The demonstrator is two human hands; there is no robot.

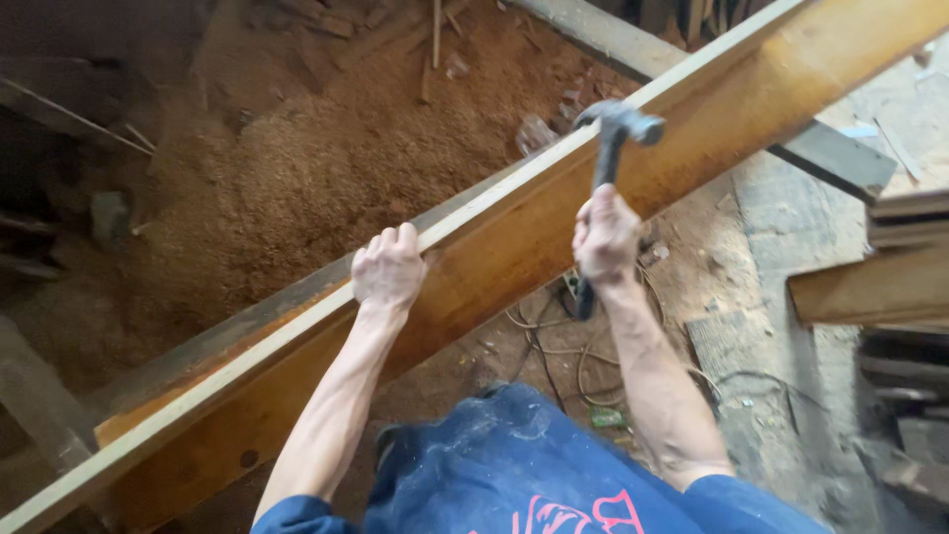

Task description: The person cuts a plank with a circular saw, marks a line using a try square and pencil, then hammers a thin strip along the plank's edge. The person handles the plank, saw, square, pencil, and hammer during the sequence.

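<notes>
Two bare forearms rise from the person's blue, dust-flecked clothing (514, 465) at six o'clock, nearest the camera. Just beyond them, the left hand (388, 269) curls over the upper edge of a long wooden beam (514, 232), its grip closed on the pale top face with the fingers hooked over the far side; judging by the straight arm, it is there to steady the timber. At about two o'clock from it, the right hand (605, 235) is clamped around the dark handle of a hammer (613, 133), whose steel head stands raised just above the beam's top edge, handle nearly upright, so the grip sits low on the shaft, probably for swing. The beam itself runs diagonally from the seven o'clock corner up to the one o'clock corner, its broad orange-brown side facing the person. Below it, on the floor toward five o'clock, loose cables (554, 341) lie in loops on dusty ground. Farther out, at ten and eleven o'clock, a wide heap of sawdust (297, 168) covers the floor, with splinters and offcuts scattered at its upper rim. At three o'clock, stacked planks (880, 282) rest on the concrete, well apart from both hands. No container shows clearly anywhere in view.
</notes>
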